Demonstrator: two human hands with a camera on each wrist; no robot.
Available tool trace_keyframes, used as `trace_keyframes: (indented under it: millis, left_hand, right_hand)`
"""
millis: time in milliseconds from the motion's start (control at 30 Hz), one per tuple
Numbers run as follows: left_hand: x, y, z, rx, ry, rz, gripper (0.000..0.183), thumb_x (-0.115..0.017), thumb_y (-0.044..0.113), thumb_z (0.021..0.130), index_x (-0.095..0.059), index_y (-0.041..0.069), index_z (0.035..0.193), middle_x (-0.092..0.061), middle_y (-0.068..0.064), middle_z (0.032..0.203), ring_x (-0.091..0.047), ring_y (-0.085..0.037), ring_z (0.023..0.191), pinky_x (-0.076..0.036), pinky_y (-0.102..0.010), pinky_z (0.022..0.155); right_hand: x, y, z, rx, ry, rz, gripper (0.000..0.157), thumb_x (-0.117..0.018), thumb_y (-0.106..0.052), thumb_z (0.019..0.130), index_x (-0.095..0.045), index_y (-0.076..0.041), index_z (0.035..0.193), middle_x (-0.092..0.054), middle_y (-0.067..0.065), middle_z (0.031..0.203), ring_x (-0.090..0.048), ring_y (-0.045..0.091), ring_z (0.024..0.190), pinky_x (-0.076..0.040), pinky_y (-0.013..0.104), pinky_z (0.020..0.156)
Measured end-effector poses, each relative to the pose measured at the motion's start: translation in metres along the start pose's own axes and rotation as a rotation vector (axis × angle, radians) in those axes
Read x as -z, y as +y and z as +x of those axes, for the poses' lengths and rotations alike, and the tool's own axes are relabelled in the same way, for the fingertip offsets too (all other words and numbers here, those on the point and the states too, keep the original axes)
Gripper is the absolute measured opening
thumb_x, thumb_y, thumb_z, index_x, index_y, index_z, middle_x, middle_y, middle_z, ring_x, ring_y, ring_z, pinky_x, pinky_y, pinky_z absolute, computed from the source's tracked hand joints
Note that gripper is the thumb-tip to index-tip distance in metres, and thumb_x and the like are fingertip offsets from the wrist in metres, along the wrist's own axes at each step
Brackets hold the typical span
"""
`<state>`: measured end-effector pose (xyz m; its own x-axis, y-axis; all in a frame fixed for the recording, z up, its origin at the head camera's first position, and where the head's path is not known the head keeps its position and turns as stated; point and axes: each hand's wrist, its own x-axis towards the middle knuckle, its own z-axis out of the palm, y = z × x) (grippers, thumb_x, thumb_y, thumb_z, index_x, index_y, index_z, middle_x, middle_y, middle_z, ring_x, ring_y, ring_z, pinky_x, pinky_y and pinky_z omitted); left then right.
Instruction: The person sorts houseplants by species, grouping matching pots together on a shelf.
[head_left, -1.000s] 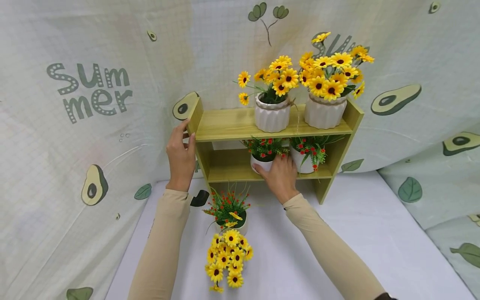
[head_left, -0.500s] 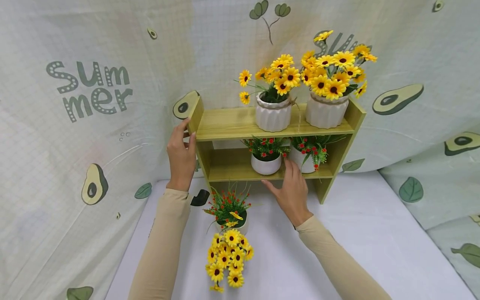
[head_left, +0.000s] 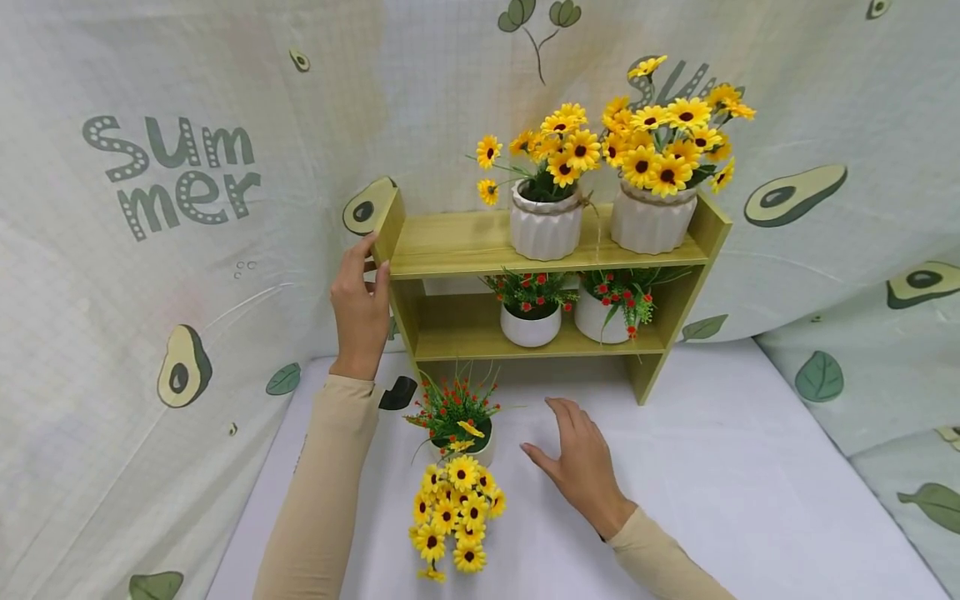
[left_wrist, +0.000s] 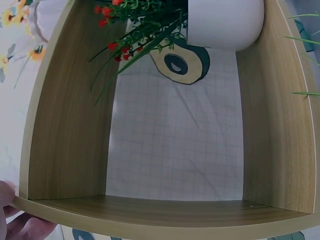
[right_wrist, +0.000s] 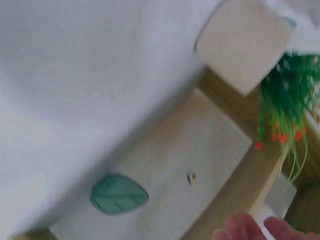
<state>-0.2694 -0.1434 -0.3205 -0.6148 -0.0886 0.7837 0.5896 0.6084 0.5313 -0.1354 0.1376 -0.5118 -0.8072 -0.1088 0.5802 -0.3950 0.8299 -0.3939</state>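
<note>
Head view shows the left hand (head_left: 360, 312) pinching the upper left edge of the wooden shelf (head_left: 457, 331). The right hand (head_left: 581, 462) is at or just above the counter (head_left: 720, 467) — I can't tell which — its grip spread and holding nothing, near the red-flowered plant (head_left: 455, 417) to its left. Yellow blooms (head_left: 459, 517) crowd that plant's near side (their pot is hidden from me), so a careless reach could snag stems and tip something over. A tug from the left hand could jog the shelf, and the two ribbed pots (head_left: 545, 223) on top might slide. The shelf stands upright on the counter, long axis left to right, its compartments facing the hands; the yellow bunch runs longest front to back — tip toward the near side. Two smooth white pots (head_left: 531, 328) stand on the lower board.
</note>
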Motion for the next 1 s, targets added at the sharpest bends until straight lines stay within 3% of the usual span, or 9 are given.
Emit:
trace_keyframes:
  millis: [300,500,633,867,1000]
  left_hand:
    - [0.0,0.001,0.0,0.007,0.005,-0.002,0.04,-0.064,0.005,0.106,-0.06,0.001,0.145,-0.066,-0.022,0.134,-0.068,-0.039,0.108,-0.059,-0.048,0.078]
    - [-0.001,0.0,0.001,0.0,0.002,-0.01,0.04,-0.064,0.005,0.106,-0.06,0.001,0.145,-0.066,-0.022,0.134,-0.068,-0.038,0.108,-0.059,-0.047,0.077]
    - [-0.001,0.0,0.0,-0.005,0.006,-0.008,0.04,-0.064,0.004,0.105,-0.06,0.001,0.145,-0.067,-0.022,0.133,-0.069,-0.038,0.108,-0.059,-0.047,0.077]
    - [-0.001,-0.001,0.0,-0.003,0.011,-0.005,0.04,-0.065,0.003,0.104,-0.06,0.001,0.144,-0.067,-0.022,0.133,-0.069,-0.038,0.108,-0.06,-0.048,0.077]
    - [0.0,-0.001,0.0,-0.003,0.012,-0.005,0.04,-0.065,0.002,0.104,-0.06,0.001,0.144,-0.067,-0.021,0.133,-0.069,-0.038,0.108,-0.059,-0.048,0.077]
  right_hand:
    - [-0.014,-0.015,-0.034,-0.009,-0.262,0.038,0.067,-0.092,-0.039,0.083,-0.065,-0.004,0.134,-0.067,0.009,0.129,-0.066,0.029,0.114,-0.057,0.048,0.093]
    - [-0.02,-0.023,-0.046,0.02,-0.427,0.024,0.059,-0.088,-0.041,0.086,-0.07,-0.008,0.131,-0.068,0.003,0.127,-0.065,0.024,0.113,-0.056,0.047,0.095]
    - [-0.023,-0.027,-0.049,0.031,-0.52,0.073,0.058,-0.083,-0.046,0.09,-0.071,-0.009,0.132,-0.069,0.002,0.125,-0.064,0.023,0.112,-0.054,0.048,0.095]
    - [-0.029,-0.034,-0.052,0.028,-0.614,0.201,0.069,-0.079,-0.06,0.089,-0.067,-0.012,0.138,-0.068,0.002,0.134,-0.063,0.023,0.118,-0.053,0.048,0.1]
    - [-0.033,-0.038,-0.051,0.004,-0.657,0.272,0.077,-0.083,-0.056,0.086,-0.061,-0.012,0.146,-0.064,0.005,0.142,-0.061,0.025,0.125,-0.051,0.049,0.105]
